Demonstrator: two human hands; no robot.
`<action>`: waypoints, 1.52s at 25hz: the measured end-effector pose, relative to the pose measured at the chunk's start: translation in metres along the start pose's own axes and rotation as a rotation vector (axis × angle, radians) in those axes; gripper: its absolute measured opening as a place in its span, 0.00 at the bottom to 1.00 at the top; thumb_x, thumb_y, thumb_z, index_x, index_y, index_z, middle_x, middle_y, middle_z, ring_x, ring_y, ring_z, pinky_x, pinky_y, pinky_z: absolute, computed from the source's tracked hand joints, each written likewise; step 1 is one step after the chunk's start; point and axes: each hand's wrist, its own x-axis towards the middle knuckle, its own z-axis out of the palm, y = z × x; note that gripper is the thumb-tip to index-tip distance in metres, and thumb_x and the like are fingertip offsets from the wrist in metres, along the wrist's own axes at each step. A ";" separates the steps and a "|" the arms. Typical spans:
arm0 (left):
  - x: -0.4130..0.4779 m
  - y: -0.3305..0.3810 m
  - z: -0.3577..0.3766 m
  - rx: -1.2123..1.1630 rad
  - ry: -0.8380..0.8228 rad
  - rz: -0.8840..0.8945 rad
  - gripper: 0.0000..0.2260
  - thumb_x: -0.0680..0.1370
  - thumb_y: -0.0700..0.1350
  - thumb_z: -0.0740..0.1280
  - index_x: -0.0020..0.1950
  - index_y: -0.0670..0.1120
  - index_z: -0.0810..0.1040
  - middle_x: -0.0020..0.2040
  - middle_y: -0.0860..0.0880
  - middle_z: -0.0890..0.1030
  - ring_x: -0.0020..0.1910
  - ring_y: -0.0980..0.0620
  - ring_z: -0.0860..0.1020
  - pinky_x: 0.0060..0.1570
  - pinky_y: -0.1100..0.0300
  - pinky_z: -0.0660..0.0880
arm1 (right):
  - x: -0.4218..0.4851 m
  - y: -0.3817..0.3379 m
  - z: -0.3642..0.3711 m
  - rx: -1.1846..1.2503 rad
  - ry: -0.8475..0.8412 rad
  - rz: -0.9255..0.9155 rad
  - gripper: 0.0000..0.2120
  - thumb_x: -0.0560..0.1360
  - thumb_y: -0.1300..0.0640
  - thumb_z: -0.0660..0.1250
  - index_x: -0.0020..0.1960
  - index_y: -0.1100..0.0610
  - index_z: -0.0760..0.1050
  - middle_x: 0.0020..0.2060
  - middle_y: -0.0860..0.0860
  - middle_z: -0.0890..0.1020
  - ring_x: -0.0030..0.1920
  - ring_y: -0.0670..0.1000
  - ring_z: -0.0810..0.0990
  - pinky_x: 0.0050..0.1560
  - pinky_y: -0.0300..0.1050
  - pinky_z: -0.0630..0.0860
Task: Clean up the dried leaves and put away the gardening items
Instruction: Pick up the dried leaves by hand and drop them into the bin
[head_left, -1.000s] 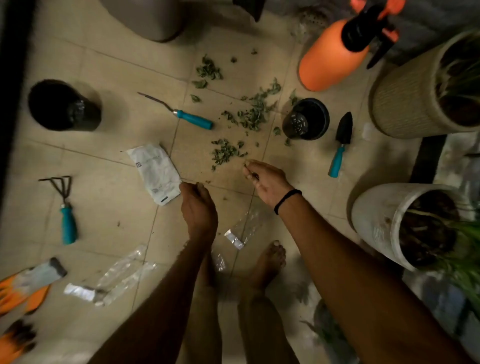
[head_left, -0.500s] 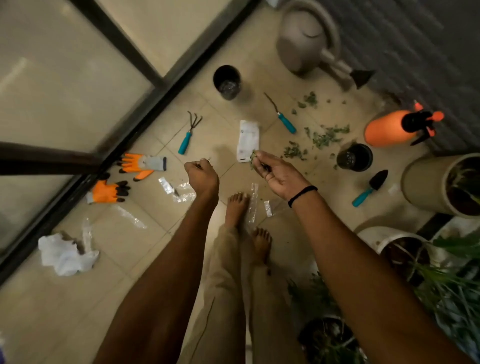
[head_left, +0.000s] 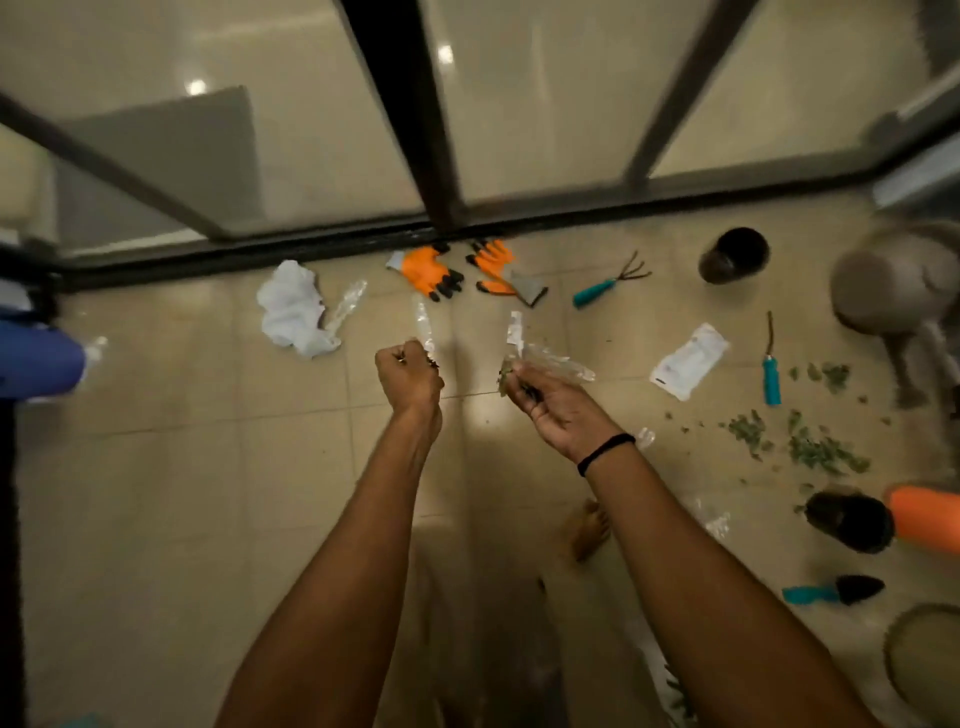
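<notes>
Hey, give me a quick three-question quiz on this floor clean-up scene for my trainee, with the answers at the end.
1. True or false: the orange gloves lie next to the door track.
2. What does the right hand pinch? A dried leaves; B scissors; C string.
3. How many teal-handled tools lie on the floor?
Key: 1 true. 2 A. 3 three.

Hands: left hand (head_left: 408, 382) and right hand (head_left: 550, 410), both bare
Forearms: left forearm (head_left: 337, 545) and right forearm (head_left: 701, 571), bare to the lower frame edge
Right wrist: thin black band (head_left: 605, 451), snug
Foot: bare foot (head_left: 589, 527), blurred, toes showing
</notes>
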 end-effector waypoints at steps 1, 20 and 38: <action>0.020 0.003 -0.034 -0.050 0.039 -0.028 0.14 0.79 0.36 0.56 0.34 0.45 0.62 0.27 0.50 0.63 0.23 0.54 0.59 0.24 0.64 0.57 | 0.005 0.022 0.031 -0.047 -0.018 0.026 0.03 0.76 0.68 0.68 0.49 0.66 0.80 0.44 0.56 0.84 0.44 0.50 0.84 0.44 0.38 0.81; 0.292 0.031 -0.590 -0.537 0.596 -0.334 0.04 0.82 0.44 0.60 0.50 0.45 0.68 0.39 0.46 0.72 0.28 0.52 0.66 0.26 0.60 0.63 | 0.107 0.484 0.499 -0.493 -0.146 0.383 0.15 0.77 0.71 0.66 0.63 0.70 0.74 0.59 0.61 0.79 0.58 0.56 0.80 0.42 0.39 0.81; 0.659 0.071 -0.809 -0.683 0.537 -0.427 0.15 0.84 0.47 0.60 0.66 0.37 0.71 0.38 0.45 0.73 0.23 0.55 0.67 0.18 0.67 0.62 | 0.342 0.741 0.795 -0.594 -0.132 0.414 0.07 0.78 0.69 0.64 0.56 0.66 0.75 0.53 0.60 0.76 0.48 0.52 0.79 0.43 0.38 0.83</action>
